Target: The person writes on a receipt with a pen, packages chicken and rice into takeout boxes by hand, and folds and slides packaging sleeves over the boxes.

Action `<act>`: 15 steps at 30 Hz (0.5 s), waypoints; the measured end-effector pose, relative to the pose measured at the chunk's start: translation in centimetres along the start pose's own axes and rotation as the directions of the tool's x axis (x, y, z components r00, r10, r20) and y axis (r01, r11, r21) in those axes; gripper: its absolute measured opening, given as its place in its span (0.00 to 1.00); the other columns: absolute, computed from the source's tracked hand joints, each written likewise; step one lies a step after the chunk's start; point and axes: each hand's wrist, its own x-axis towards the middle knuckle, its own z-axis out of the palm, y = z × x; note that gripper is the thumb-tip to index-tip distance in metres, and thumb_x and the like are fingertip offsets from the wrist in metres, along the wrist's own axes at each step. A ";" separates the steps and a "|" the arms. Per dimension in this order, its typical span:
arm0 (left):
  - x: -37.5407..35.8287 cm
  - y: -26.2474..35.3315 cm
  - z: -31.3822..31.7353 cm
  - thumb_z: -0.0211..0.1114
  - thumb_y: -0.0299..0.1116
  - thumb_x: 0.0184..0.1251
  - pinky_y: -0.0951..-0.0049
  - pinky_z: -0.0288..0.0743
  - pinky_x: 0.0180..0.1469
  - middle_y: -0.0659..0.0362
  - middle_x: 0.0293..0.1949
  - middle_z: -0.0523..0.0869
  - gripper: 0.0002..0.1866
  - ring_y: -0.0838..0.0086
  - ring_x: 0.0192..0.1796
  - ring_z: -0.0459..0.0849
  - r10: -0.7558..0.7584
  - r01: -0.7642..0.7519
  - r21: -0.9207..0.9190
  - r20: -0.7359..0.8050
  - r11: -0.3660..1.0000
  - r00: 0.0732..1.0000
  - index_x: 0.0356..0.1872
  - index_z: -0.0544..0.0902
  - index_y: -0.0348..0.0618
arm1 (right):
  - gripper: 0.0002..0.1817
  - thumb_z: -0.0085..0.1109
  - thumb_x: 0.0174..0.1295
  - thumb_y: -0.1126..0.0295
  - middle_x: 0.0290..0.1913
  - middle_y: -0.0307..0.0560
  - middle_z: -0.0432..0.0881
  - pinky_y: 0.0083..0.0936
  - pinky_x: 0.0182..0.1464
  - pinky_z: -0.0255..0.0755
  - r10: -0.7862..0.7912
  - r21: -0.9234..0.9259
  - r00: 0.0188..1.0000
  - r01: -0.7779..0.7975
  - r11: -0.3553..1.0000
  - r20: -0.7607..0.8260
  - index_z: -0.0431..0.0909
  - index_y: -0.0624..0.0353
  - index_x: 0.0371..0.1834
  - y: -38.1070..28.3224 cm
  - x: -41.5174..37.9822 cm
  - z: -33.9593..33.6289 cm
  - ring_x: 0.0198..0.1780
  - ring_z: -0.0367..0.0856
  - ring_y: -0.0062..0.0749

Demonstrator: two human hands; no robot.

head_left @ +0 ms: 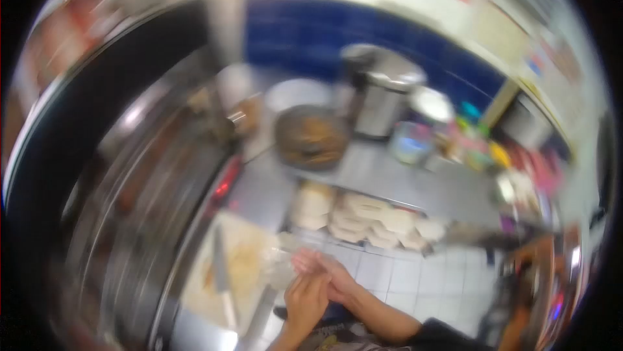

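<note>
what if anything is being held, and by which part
Cannot be told: the left hand and right hand overlap, and blur hides whether anything is between them. The knife lies on the board, held by neither.

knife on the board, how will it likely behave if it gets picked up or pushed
The knife is probably stiff, as its long blade looks straight. It seems to lie flat on the cutting board, so it would likely slide rather than roll. Food beside the blade might get dragged along.
</note>
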 end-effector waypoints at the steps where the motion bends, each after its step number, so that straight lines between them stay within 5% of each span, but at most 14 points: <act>1: -0.2 1.8 2.9 0.69 0.27 0.63 0.58 0.77 0.38 0.51 0.36 0.88 0.04 0.54 0.34 0.84 0.097 -0.093 -0.061 0.080 0.994 0.992 0.35 0.85 0.39 | 0.38 0.40 0.77 0.42 0.74 0.55 0.67 0.39 0.76 0.60 -0.118 0.045 0.992 0.121 0.992 -0.054 0.62 0.66 0.75 -2.1 -1.2 -2.6 0.74 0.66 0.45; 4: -1.3 7.3 11.7 0.70 0.27 0.62 0.59 0.76 0.38 0.51 0.35 0.88 0.04 0.54 0.33 0.84 0.195 -0.170 -0.110 0.288 0.979 0.938 0.35 0.85 0.39 | 0.42 0.44 0.75 0.39 0.74 0.56 0.68 0.39 0.76 0.61 -0.269 0.220 0.947 0.304 0.927 -0.173 0.60 0.67 0.76 -7.6 -7.6 -11.4 0.73 0.67 0.43; 6: -1.7 11.7 18.3 0.71 0.27 0.61 0.60 0.76 0.38 0.52 0.34 0.87 0.04 0.54 0.34 0.84 0.216 -0.182 -0.131 0.329 0.975 0.919 0.34 0.85 0.40 | 0.39 0.47 0.73 0.38 0.65 0.51 0.78 0.35 0.67 0.71 -0.244 0.393 0.958 0.283 0.875 -0.148 0.68 0.62 0.71 -11.0 -13.5 -17.3 0.64 0.77 0.36; 10: -5.3 21.8 31.8 0.72 0.28 0.60 0.59 0.76 0.39 0.54 0.33 0.87 0.03 0.56 0.36 0.84 0.431 -0.321 -0.307 0.429 0.896 0.794 0.33 0.86 0.43 | 0.38 0.46 0.73 0.36 0.57 0.49 0.82 0.33 0.65 0.71 -0.304 0.341 0.891 0.416 0.843 -0.337 0.70 0.59 0.70 -14.0 -27.1 -29.8 0.59 0.79 0.34; 12: -7.1 26.4 36.9 0.71 0.29 0.60 0.59 0.77 0.39 0.55 0.32 0.86 0.03 0.56 0.36 0.84 0.497 -0.334 -0.375 0.537 0.865 0.682 0.33 0.86 0.44 | 0.46 0.37 0.71 0.30 0.67 0.57 0.74 0.46 0.71 0.65 -0.304 0.095 0.686 0.479 0.873 -0.661 0.60 0.61 0.76 -14.6 -32.7 -36.0 0.67 0.72 0.51; 14: -9.2 30.3 42.1 0.70 0.32 0.62 0.60 0.77 0.40 0.57 0.32 0.85 0.04 0.57 0.36 0.84 0.573 -0.343 -0.459 0.653 0.819 0.494 0.34 0.86 0.45 | 0.48 0.33 0.70 0.27 0.71 0.58 0.69 0.50 0.71 0.63 -0.305 0.224 0.699 0.556 0.800 -0.647 0.59 0.56 0.78 -16.1 -39.5 -39.0 0.69 0.70 0.54; 15: -10.1 31.9 44.5 0.70 0.32 0.62 0.60 0.77 0.40 0.57 0.32 0.85 0.04 0.57 0.36 0.84 0.575 -0.340 -0.463 0.657 0.818 0.488 0.34 0.86 0.45 | 0.49 0.29 0.69 0.25 0.74 0.59 0.65 0.54 0.72 0.61 -0.316 0.339 0.716 0.611 0.715 -0.623 0.58 0.52 0.79 -16.9 -42.2 -40.4 0.71 0.67 0.58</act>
